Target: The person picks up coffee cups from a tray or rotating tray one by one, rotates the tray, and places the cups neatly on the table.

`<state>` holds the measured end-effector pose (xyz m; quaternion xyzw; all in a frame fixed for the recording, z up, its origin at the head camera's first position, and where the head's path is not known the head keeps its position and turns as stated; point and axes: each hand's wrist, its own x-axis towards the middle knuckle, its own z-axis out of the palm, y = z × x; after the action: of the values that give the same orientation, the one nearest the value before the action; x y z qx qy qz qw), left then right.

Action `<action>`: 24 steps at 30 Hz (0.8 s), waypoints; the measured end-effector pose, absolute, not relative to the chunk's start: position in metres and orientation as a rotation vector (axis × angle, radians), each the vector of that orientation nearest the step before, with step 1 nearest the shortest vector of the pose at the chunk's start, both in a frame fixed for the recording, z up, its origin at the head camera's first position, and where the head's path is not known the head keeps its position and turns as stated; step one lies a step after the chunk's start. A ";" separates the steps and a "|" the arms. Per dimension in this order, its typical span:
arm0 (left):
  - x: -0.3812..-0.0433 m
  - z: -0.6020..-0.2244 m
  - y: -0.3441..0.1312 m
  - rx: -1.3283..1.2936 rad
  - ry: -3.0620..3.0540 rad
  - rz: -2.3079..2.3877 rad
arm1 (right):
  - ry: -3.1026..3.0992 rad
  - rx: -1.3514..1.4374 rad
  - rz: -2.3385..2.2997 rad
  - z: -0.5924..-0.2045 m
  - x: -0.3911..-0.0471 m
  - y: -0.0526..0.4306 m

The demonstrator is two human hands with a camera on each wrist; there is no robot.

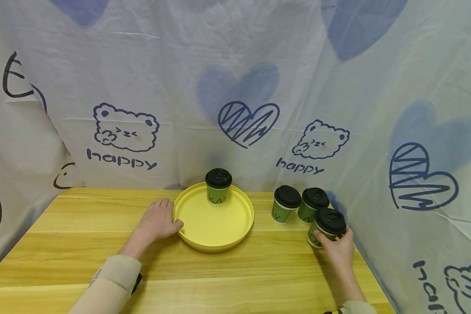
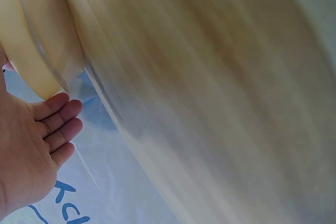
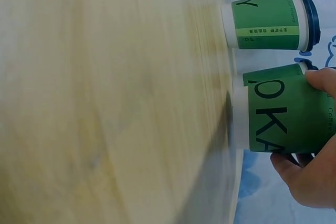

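My right hand (image 1: 339, 250) grips a green paper coffee cup (image 3: 286, 114) with a black lid, thumb on one side and fingers on the other. Two similar lidded cups stand behind it: one cup (image 1: 285, 205) to the left and another cup (image 1: 313, 205) just behind the held one. At the left rim of a round yellow tray (image 1: 216, 233) lies my left hand (image 1: 158, 220), fingers extended along the edge and thumb at the rim. One more lidded coffee cup (image 1: 218, 187) stands upright on the tray, toward its back.
The wooden table (image 1: 235, 288) runs back to a white cloth (image 1: 180, 87) printed with hearts and bears. The cloth also hangs along the left and right sides, close to the cups on the right.
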<state>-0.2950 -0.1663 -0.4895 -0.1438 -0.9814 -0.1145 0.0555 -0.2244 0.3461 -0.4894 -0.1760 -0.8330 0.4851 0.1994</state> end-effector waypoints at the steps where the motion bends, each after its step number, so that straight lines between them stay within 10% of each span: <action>1: -0.295 -0.490 -0.166 -0.436 -2.977 -0.346 | -2.329 -0.496 1.353 -0.490 -0.224 0.347; 24: -0.295 -0.490 -0.166 -0.426 -2.976 -0.343 | -2.352 -0.529 1.334 -0.494 -0.225 0.356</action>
<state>-0.2952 -0.1656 -0.4897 -0.1405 -0.9819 -0.1132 0.0578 -0.2251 0.3555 -0.4942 -0.1883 -0.8378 0.4751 0.1918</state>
